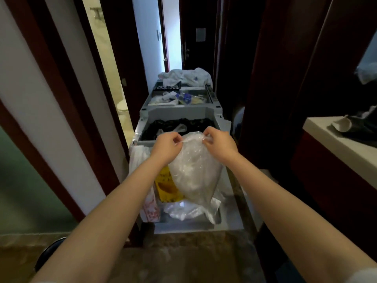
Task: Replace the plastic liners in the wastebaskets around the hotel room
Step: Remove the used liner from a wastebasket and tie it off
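Observation:
A clear plastic liner bag (193,170), bulging with white waste, hangs in front of me over the near end of a grey housekeeping cart (223,124). My left hand (166,147) pinches the bag's top edge on its left side. My right hand (219,142) pinches the top edge on the right. Just beyond the hands lies the cart's bin, lined with a black bag (173,125). More clear plastic bags (189,209) lie crumpled on the cart's low shelf beneath the held bag.
A yellow packet (167,184) and a white printed bag (151,209) hang at the cart's near left. Cart trays hold small supplies, with white linen (187,76) piled at the far end. A bathroom doorway opens on the left, a counter (334,139) juts from the right, and a dark round object (49,252) sits low left.

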A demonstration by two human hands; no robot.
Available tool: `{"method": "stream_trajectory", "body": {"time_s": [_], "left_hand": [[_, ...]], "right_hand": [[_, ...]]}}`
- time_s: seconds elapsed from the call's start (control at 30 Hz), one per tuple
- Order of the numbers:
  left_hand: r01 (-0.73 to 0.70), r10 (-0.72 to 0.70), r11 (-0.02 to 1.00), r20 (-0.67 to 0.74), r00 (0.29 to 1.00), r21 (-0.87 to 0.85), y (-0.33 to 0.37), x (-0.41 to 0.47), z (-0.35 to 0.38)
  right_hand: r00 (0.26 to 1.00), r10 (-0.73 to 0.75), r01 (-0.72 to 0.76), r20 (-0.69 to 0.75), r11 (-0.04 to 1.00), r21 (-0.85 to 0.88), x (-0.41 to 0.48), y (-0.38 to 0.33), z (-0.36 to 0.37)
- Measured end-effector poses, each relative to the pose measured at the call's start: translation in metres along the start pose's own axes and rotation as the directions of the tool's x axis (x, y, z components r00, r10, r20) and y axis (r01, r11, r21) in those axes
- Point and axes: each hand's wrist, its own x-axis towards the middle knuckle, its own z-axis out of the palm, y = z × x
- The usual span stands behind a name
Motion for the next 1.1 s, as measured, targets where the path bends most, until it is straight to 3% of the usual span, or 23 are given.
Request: {"method": "stream_trajectory", "body": {"time_s": [0.33,0.63,0.73,0.83,0.9,0.93,1.0,1.03,1.1], "left_hand": [[0.02,-0.022,0.991,-0.02,1.0,-0.134,-0.067,0.223,0.031],[0.086,-0.087,0.989,-0.001,0.996,-0.117,-0.151,0.353,0.045],[0.147,-0.149,0.983,-0.008,0.989,-0.112,-0.185,0.376,0.057],[0.228,-0.229,0.973,-0.014,0.973,-0.033,-0.231,0.384,0.081],[0.319,-0.329,0.943,0.122,0.936,0.1,-0.264,0.382,0.101],[0.346,-0.391,0.914,0.236,0.889,0.21,-0.28,0.379,0.111],[0.318,-0.487,0.856,0.428,0.762,0.409,-0.3,0.374,0.128],[0.302,-0.502,0.845,0.462,0.731,0.442,-0.304,0.374,0.133],[0.323,-0.51,0.846,0.465,0.724,0.424,-0.304,0.378,0.139]], "right_hand": [[0.967,0.126,-0.073,-0.221,0.97,0.232,0.211,0.018,0.068],[0.989,0.104,-0.075,-0.101,0.964,0.255,0.353,0.025,0.138],[0.992,0.129,-0.127,0.015,0.937,0.326,0.386,0.032,0.171],[0.978,0.083,-0.125,0.191,0.966,0.224,0.412,0.049,0.217],[0.908,0.015,-0.059,0.42,0.994,0.091,0.424,0.062,0.246],[0.815,-0.012,-0.007,0.579,1.0,0.03,0.43,0.068,0.258],[0.553,0.006,0.122,0.833,0.989,-0.088,0.441,0.08,0.279],[0.464,0.027,0.189,0.885,0.974,-0.128,0.448,0.084,0.288],[0.411,0.025,0.253,0.911,0.957,-0.14,0.461,0.088,0.303]]}}
